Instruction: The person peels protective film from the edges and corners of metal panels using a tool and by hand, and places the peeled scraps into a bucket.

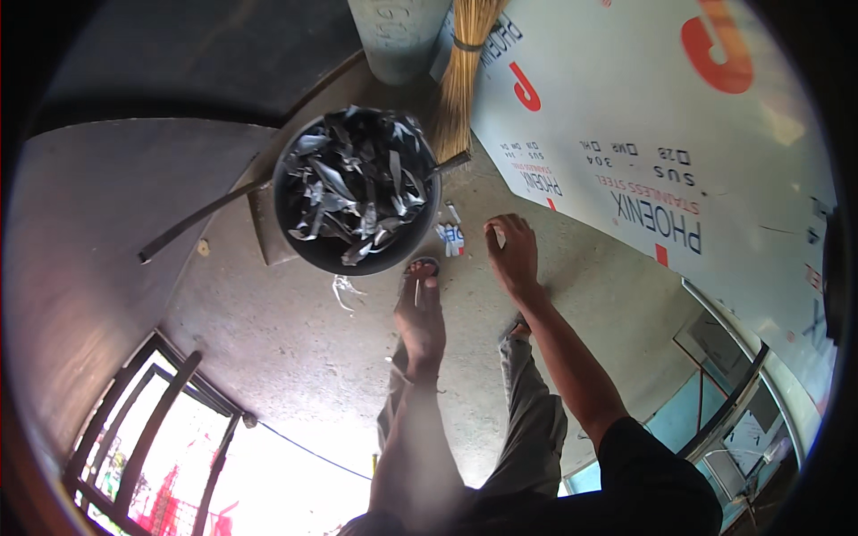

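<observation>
My left hand (420,323) is held below the bucket, above my left foot, its fingers drawn together around a thin white stick (417,293) that may be a cigarette. My right hand (515,255) hangs to the right with loosely curled fingers. A gap shows between its thumb and fingers, and I see nothing in it. Near it on the floor lie a small crumpled blue-and-white packet (453,239) and a short pale cylinder (453,213). A round black bucket (340,261) ahead of my left hand is heaped with shiny dark torn strips (357,183).
A dark bar (201,216) sticks out left of the bucket. Behind stand a straw broom (460,98) and a grey pail (399,45). A large film-covered sheet (643,125) leans at the right. White scraps (345,290) lie on the concrete floor (295,357).
</observation>
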`<move>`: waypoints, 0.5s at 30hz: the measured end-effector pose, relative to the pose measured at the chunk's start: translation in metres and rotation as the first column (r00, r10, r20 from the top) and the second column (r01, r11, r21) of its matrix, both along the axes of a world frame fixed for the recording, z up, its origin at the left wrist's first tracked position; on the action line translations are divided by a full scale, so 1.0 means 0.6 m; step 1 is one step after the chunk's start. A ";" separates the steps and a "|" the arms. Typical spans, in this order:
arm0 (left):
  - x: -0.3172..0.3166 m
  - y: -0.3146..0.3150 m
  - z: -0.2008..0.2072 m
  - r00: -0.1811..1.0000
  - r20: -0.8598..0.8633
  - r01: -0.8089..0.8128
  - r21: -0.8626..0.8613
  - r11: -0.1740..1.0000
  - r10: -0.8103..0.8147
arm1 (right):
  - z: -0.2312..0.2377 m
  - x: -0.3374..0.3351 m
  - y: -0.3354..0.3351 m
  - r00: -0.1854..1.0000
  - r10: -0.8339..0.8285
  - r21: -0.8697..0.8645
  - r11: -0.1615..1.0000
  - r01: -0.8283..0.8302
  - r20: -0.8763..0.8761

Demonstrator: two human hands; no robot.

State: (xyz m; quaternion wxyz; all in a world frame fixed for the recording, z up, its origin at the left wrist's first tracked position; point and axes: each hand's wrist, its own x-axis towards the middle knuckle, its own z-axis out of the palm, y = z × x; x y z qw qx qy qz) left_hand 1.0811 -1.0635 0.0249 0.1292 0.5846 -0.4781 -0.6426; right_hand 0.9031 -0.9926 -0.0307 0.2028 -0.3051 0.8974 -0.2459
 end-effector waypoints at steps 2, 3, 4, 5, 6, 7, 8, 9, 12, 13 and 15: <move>-0.015 0.032 -0.048 0.996 -0.041 -0.071 0.063 0.995 0.074 | -0.126 0.014 0.066 0.991 -0.017 0.053 0.999 0.010 0.131; -0.026 0.053 -0.062 0.996 -0.051 -0.071 0.082 0.994 0.076 | -0.191 0.014 0.108 0.969 -0.043 0.104 0.994 0.018 0.243; -0.040 0.075 -0.075 0.996 -0.066 -0.055 0.074 0.996 0.060 | -0.256 0.015 0.151 0.993 0.100 0.177 0.978 -0.109 0.059; -0.035 0.087 -0.093 0.997 -0.058 -0.042 0.044 0.998 0.045 | -0.296 0.028 0.154 0.992 0.104 0.167 0.979 -0.113 0.065; -0.020 0.099 -0.112 0.999 0.013 0.038 -0.005 0.999 -0.038 | -0.331 0.046 0.150 0.985 0.166 0.202 0.965 -0.170 0.038; -0.025 0.095 -0.127 0.999 0.022 0.041 -0.020 0.999 -0.040 | -0.363 0.062 0.138 0.974 0.227 0.232 0.947 -0.223 0.014; -0.032 0.090 -0.126 0.993 0.073 0.092 -0.055 0.994 -0.088 | -0.389 0.073 0.128 0.967 0.254 0.281 0.926 -0.252 0.032; -0.041 0.084 -0.126 0.983 0.124 0.146 -0.087 0.985 -0.135 | -0.416 0.083 0.114 0.967 0.250 0.271 0.929 -0.251 0.039; -0.076 0.067 -0.141 0.952 0.077 0.307 -0.267 0.913 -0.297 | -0.498 0.092 0.078 0.991 0.109 0.394 0.910 -0.131 0.077; -0.088 0.068 -0.133 0.953 0.033 0.302 -0.161 0.940 -0.301 | -0.526 0.094 0.085 0.996 0.071 0.421 0.903 -0.084 0.045; -0.094 0.061 -0.125 0.941 0.041 0.337 -0.148 0.930 -0.335 | -0.563 0.123 0.086 0.999 0.027 0.428 0.903 -0.043 0.043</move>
